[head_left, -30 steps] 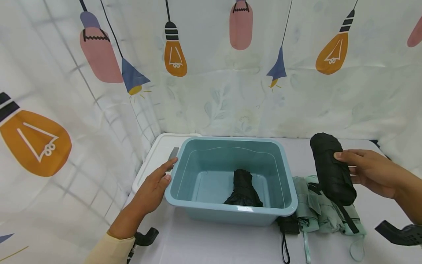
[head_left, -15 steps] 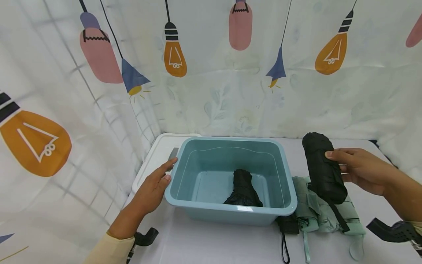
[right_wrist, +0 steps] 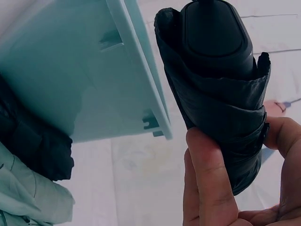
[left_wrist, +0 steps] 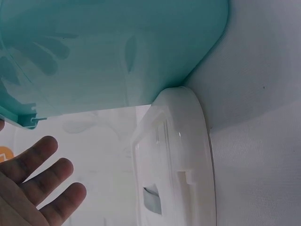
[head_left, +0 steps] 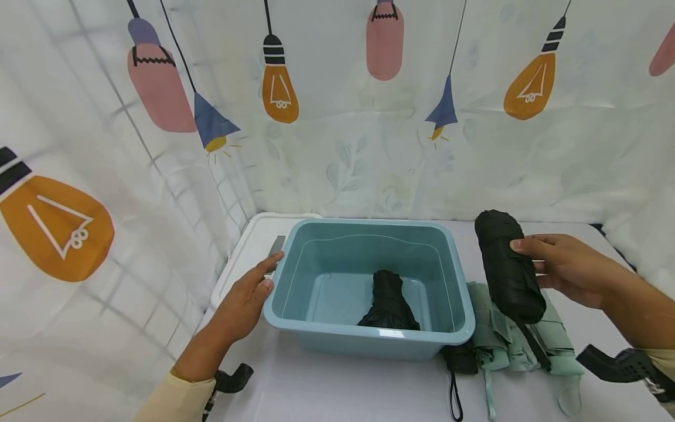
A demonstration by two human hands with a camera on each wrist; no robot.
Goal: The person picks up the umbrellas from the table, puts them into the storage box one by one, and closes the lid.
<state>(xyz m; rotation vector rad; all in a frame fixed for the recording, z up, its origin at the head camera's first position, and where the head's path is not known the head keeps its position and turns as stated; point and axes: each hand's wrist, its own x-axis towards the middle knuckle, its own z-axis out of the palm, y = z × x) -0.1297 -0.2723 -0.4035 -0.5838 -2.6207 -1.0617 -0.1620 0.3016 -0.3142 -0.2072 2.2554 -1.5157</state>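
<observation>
My right hand grips a folded black umbrella above the right side of the table, thumb on one side and fingers on the other. Its strap hangs from the lower end, and the right wrist view shows the handle end up close. My left hand rests with extended fingers at the left rim of a light blue plastic tub. Inside the tub lies another folded black umbrella. Several folded pale green umbrellas lie right of the tub, partly behind the held one.
Another black umbrella lies beside the tub, mostly hidden by it, its wrist loop towards me. A white lidded box stands behind the tub's left side. A patterned curtain closes off the back and left of the white table.
My right hand has moved left towards the tub with the black umbrella in its grip. The left hand has stayed at the tub's rim.
</observation>
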